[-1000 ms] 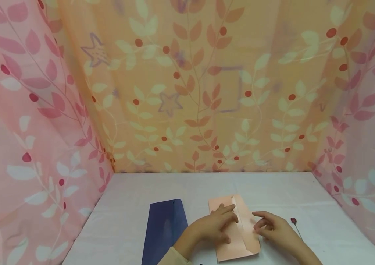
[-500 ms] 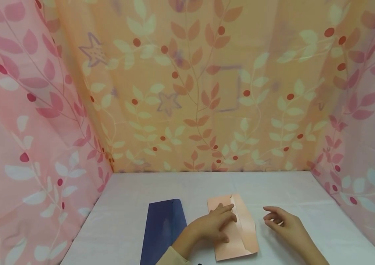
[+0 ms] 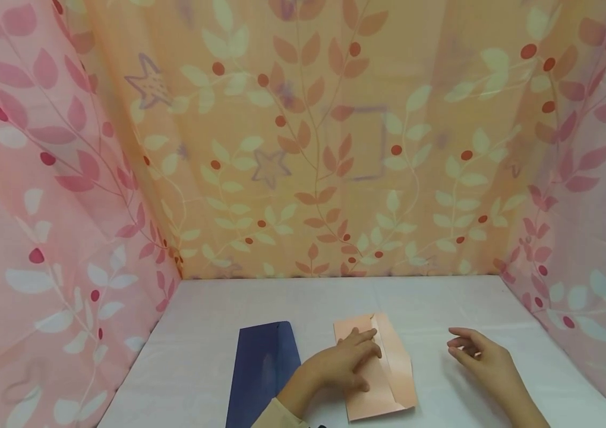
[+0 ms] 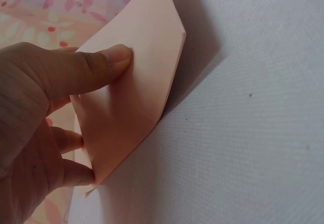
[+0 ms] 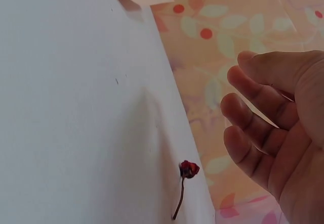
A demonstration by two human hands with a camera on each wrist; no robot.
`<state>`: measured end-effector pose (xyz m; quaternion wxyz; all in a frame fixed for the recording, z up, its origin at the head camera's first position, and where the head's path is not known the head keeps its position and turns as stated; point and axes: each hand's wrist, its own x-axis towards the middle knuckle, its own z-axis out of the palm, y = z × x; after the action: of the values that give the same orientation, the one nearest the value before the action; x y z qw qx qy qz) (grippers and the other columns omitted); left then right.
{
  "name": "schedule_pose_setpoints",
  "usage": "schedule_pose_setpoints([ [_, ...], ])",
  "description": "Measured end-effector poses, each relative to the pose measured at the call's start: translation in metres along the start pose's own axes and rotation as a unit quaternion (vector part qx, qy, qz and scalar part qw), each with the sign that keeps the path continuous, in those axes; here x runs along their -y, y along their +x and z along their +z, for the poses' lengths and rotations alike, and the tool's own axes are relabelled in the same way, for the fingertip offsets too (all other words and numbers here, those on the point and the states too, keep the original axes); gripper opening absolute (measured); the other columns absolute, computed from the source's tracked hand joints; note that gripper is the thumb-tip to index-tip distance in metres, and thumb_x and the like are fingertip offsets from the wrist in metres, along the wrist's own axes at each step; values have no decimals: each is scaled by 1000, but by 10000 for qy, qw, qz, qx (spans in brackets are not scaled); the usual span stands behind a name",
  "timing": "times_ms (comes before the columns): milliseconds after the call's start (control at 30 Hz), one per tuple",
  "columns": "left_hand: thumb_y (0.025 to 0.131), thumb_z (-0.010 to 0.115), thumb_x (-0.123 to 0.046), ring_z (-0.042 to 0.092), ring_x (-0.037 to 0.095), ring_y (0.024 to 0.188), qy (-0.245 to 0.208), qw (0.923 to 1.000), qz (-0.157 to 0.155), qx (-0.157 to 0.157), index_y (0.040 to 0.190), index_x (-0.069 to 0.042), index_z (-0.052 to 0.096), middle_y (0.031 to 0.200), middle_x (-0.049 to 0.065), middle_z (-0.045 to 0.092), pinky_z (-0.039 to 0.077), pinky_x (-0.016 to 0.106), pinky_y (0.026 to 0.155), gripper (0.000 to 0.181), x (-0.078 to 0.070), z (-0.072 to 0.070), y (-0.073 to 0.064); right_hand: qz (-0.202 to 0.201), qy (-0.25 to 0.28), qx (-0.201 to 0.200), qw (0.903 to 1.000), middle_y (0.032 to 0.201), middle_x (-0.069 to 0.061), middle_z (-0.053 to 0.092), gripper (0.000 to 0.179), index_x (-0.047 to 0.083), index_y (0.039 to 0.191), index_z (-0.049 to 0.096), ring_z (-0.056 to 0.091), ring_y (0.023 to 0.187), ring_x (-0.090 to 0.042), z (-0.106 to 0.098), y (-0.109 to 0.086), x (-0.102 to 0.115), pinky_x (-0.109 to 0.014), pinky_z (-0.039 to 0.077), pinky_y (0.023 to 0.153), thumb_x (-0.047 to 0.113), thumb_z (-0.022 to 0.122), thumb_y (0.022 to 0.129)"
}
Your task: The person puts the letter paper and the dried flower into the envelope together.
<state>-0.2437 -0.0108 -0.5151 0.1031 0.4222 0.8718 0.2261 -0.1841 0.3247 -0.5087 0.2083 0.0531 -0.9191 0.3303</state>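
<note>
In the head view my left hand (image 3: 337,368) rests on a peach envelope (image 3: 401,371), its fingers spread near the pocket's opening. The left wrist view shows its thumb (image 4: 109,59) pressing the envelope's face, with other fingertips at the edge and partly hidden there. My right hand (image 3: 487,362) hovers over the table to the right, its fingers loosely bent and holding nothing. Below it, in the right wrist view, a small dark red dried flower (image 5: 189,169) with a thin stem lies on the white cloth. The right hand and forearm hide that flower from the head view.
A dark blue envelope (image 3: 255,374) lies left of the peach one, partly behind my left forearm. White cloth (image 3: 313,297) covers the table. Patterned curtains (image 3: 303,148) hang along the back and both sides.
My right hand has moved right, away from the peach envelope, and over the dried flower, which showed in the head view earlier. My left hand has stayed on the envelope.
</note>
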Motion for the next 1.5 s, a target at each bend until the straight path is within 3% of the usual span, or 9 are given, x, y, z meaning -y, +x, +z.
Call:
schedule_pose_setpoints([
  [433, 81, 86, -22, 21, 42, 155, 89, 10000, -5, -32, 129, -34, 54, 169, -4, 25, 35, 69, 112, 58, 1, -2, 2, 517, -568, 200, 9968, 103, 0, 77, 36, 11, 124, 70, 58, 80, 9, -13, 1, -24, -20, 50, 66, 26, 78, 92],
  [767, 81, 86, -21, 20, 44, 155, -13, 10000, -14, 41, 129, -33, 54, 170, -4, 23, 33, 70, 112, 58, 2, 0, 3, 859, -777, 643, 9912, 107, -6, 77, 41, 6, 124, 70, 58, 79, 1, -16, -1, -38, -27, 46, 67, 31, 77, 92],
  [1067, 81, 86, -21, 20, 44, 155, 12, 10000, -12, 12, 128, -33, 54, 170, -4, 23, 33, 69, 113, 59, 2, 1, 2, 1039, -906, 775, 9874, 110, -13, 72, 46, 3, 123, 70, 60, 86, -17, -15, -1, -49, -34, 49, 69, 32, 79, 89],
  [1200, 80, 86, -21, 21, 44, 155, 4, 10000, -15, 10, 128, -34, 54, 169, -4, 24, 33, 69, 113, 59, 1, 1, 3, 1132, -916, 876, 9854, 113, -18, 70, 51, 0, 124, 69, 56, 84, -18, -14, 0, -55, -33, 46, 67, 37, 79, 89],
  [1367, 80, 86, -21, 21, 44, 154, 4, 10000, -12, 15, 128, -33, 54, 169, -3, 24, 34, 70, 112, 58, 0, 2, 2, 1053, -1005, 900, 9852, 111, -18, 69, 55, -3, 123, 69, 53, 81, -18, -10, -2, -59, -31, 43, 65, 39, 79, 89],
  [1500, 80, 86, -20, 21, 44, 154, 18, 10000, -24, 15, 127, -33, 54, 169, -3, 24, 33, 70, 112, 58, 1, 2, 2, 808, -1091, 765, 9878, 111, -21, 68, 48, -2, 117, 72, 55, 83, -20, -4, -2, -61, -39, 49, 70, 37, 80, 89],
])
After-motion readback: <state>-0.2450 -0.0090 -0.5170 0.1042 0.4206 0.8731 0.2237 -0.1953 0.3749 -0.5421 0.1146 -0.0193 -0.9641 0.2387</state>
